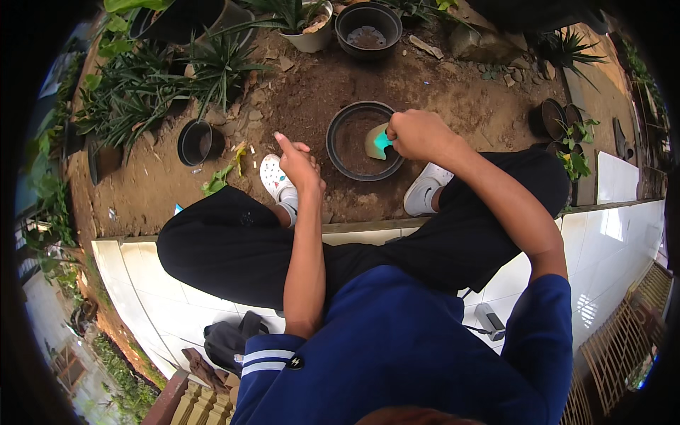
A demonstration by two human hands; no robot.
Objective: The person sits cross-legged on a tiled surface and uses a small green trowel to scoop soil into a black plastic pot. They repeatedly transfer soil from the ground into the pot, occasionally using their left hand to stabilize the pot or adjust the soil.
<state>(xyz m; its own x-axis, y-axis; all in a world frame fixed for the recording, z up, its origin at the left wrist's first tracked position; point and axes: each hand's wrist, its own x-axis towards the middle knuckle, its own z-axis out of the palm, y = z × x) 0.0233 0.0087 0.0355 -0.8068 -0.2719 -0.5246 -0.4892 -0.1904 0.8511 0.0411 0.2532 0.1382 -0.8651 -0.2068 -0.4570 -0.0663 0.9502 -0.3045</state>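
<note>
Between my feet stands a round black plant pot (338,164) with brown soil inside. My right hand (419,134) is over the pot's right side, closed around a small trowel (375,143). The trowel's tan and turquoise blade is inside the pot; my fist hides its handle. To the left of the pot, my left hand (300,164) hangs in the air above the ground near my left shoe (272,177). Its fingers are loosely bent and apart, with one stretched out, and I see nothing in it.
Another black pot (368,30) and a white potted plant (312,35) stand at the far side. A small black pot (200,143) sits left, beside spiky plants (219,67). Black pots (547,119) stand right. White tiles (163,283) border the soil, with a black bag (230,340) on them.
</note>
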